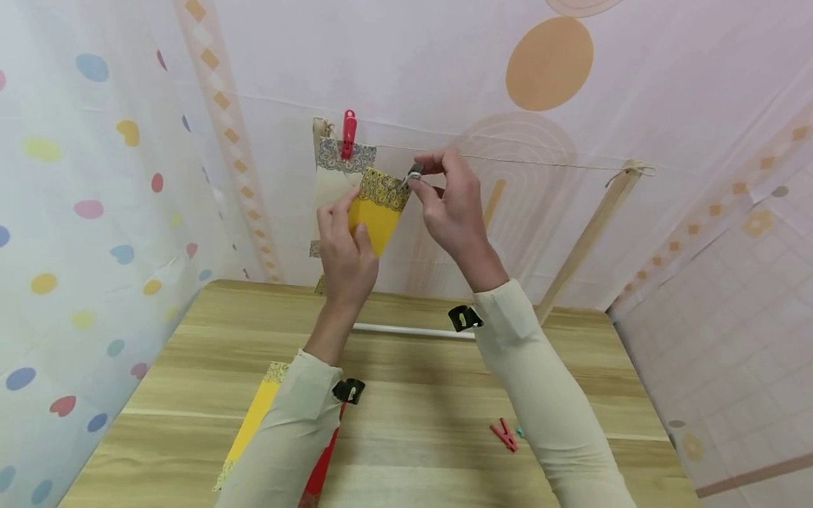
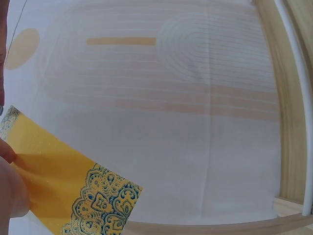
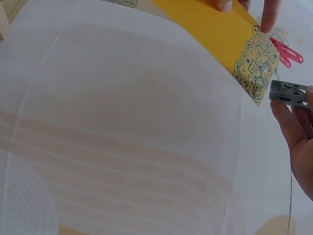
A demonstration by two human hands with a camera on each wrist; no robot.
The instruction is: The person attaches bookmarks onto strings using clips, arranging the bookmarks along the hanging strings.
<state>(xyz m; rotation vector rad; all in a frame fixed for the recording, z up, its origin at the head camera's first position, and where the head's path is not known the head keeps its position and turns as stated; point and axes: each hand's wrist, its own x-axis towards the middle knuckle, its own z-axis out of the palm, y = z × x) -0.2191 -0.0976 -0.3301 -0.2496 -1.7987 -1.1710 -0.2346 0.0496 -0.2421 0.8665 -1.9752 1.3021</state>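
My left hand (image 1: pixel 346 254) pinches a yellow card (image 1: pixel 375 219) with a dark lace pattern along its end, tilted just below a thin string (image 1: pixel 508 159). At the card's upper right corner, my right hand (image 1: pixel 457 204) holds a grey clothespin (image 3: pixel 288 93) between thumb and fingers. The clothespin's tip is close beside the patterned edge. To the left, a red clothespin (image 1: pixel 348 134) clips a cream card (image 1: pixel 329 187) with lace ends to the string; the yellow card and left hand partly cover it.
Wooden posts carry the string, the right post (image 1: pixel 584 243) leaning. On the wooden table (image 1: pixel 413 402) lie a white rod (image 1: pixel 413 330), a pink clothespin (image 1: pixel 504 435), another yellow card (image 1: pixel 254 416) and a red card (image 1: pixel 322 462), both partly under the left sleeve. A patterned curtain hangs behind.
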